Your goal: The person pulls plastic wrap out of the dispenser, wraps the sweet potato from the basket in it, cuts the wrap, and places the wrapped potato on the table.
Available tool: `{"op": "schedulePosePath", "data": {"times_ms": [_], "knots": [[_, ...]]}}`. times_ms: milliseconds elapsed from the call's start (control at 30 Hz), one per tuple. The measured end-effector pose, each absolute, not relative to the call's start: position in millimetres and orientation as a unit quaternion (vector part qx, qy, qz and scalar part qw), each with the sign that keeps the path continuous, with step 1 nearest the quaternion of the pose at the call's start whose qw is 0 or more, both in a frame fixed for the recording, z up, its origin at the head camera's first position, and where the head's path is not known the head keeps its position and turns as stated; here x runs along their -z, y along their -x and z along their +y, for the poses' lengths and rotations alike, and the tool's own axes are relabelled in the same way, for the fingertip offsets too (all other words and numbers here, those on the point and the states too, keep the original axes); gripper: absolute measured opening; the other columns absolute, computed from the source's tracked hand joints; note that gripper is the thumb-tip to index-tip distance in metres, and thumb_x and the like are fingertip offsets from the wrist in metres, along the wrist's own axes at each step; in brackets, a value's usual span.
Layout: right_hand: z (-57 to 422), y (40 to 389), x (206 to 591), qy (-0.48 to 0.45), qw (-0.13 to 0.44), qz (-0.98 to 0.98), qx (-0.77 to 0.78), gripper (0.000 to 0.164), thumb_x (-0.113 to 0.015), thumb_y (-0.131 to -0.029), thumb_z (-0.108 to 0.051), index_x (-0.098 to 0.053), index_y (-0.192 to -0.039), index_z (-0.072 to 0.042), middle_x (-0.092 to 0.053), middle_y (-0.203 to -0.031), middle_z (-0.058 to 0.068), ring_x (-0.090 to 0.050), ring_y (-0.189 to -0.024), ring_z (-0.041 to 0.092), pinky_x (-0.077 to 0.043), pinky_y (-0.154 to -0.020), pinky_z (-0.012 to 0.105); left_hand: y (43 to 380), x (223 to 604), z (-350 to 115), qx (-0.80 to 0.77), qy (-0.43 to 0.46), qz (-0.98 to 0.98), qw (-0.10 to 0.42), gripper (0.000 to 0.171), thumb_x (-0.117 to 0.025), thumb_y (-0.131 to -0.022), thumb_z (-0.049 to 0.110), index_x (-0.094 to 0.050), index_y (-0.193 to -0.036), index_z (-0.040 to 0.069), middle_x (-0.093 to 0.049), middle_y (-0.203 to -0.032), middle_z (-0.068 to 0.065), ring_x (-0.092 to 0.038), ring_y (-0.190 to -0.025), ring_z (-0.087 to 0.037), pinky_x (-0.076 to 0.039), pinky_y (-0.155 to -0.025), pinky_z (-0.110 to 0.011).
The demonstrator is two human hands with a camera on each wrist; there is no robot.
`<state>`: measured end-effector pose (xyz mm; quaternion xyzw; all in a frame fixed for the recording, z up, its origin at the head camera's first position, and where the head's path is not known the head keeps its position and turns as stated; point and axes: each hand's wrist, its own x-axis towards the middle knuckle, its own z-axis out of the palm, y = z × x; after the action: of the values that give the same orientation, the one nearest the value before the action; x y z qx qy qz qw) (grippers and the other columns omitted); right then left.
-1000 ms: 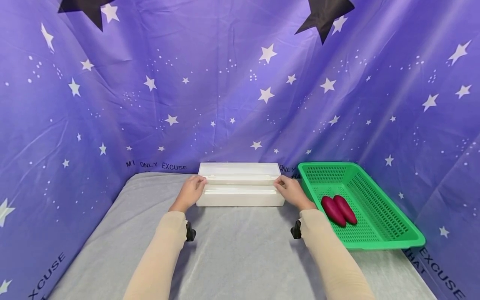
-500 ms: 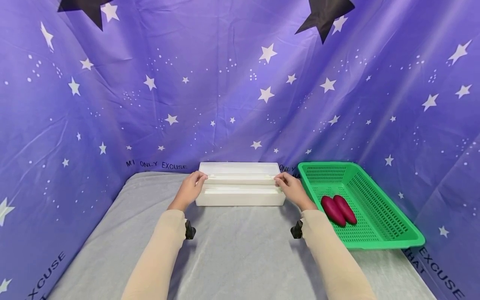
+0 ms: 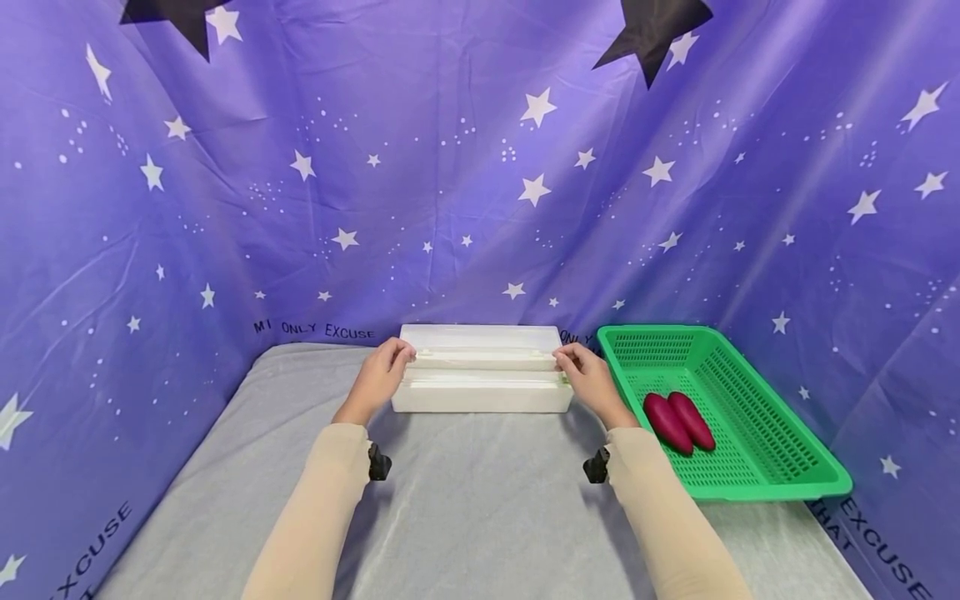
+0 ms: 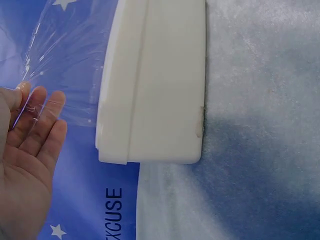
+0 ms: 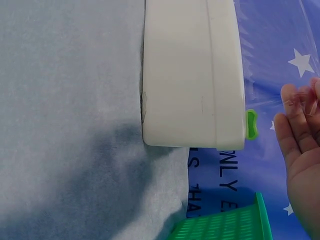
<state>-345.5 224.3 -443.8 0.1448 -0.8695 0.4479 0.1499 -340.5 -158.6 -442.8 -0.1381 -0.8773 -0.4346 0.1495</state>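
Nearest the person, the grey-covered desk (image 3: 480, 508) lies bare between the two sleeved forearms. Further out, the left hand (image 3: 380, 379) and the right hand (image 3: 592, 379) sit at either end of the white cling-film dispenser (image 3: 482, 371), which rests on the desk close to the starry backdrop (image 3: 480, 167).

Both wrist views show a sheet of clear film (image 4: 55, 65) stretched off the box, each hand's grip pinching an edge of it between the fingertips — the left fingers (image 4: 47, 112) and the right fingers (image 5: 295, 107) blur behind it.

The step in hand looks like drawing the film out of the dispenser. The next move probably calls for an even pull from both hands, keeping the sheet taut so it doesn't cling to itself.

Off to the right, a green basket (image 3: 780, 487) holds two purple sweet potatoes (image 3: 678, 421) — well apart from the hands.
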Motion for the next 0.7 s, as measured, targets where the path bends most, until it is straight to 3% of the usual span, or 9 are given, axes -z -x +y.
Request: {"op": "schedulePosePath", "data": {"times_ms": [267,500,700], "knots": [[221.8,341.3,438.6,-0.149,0.176,-0.856,-0.462,0.024,-0.057,-0.104,-0.02,-0.066,-0.111,0.001,-0.067,-0.096,0.019,-0.065,-0.089,0.037,-0.049,-0.07,0.027,337.0,438.7,-159.4,0.448,0.149,-0.867,0.16,0.02,-0.045,-0.109,0.021,-0.061,-0.106,0.009,-0.067,-0.102,-0.009,-0.062,-0.091,-0.025,-0.05,-0.078,-0.041],[213.6,324.6,415.1,-0.173,0.201,-0.828,-0.494,0.018,-0.057,-0.103,-0.007,-0.065,-0.107,0.009,-0.066,-0.096,0.023,-0.066,-0.088,0.042,-0.049,-0.073,0.017,336.7,432.5,-159.0,0.456,0.171,-0.851,0.196,0.018,-0.047,-0.108,0.018,-0.061,-0.103,0.008,-0.066,-0.097,-0.009,-0.06,-0.084,-0.025,-0.049,-0.074,-0.038],[207.4,308.0,396.7,-0.174,0.208,-0.823,-0.5,0.016,-0.056,-0.101,0.0,-0.064,-0.106,0.013,-0.065,-0.093,0.026,-0.064,-0.087,0.048,-0.049,-0.07,0.016,333.9,426.6,-159.2,0.465,0.178,-0.843,0.202,0.018,-0.048,-0.108,0.019,-0.061,-0.103,0.008,-0.066,-0.098,-0.009,-0.063,-0.092,-0.032,-0.05,-0.08,-0.041]]}}
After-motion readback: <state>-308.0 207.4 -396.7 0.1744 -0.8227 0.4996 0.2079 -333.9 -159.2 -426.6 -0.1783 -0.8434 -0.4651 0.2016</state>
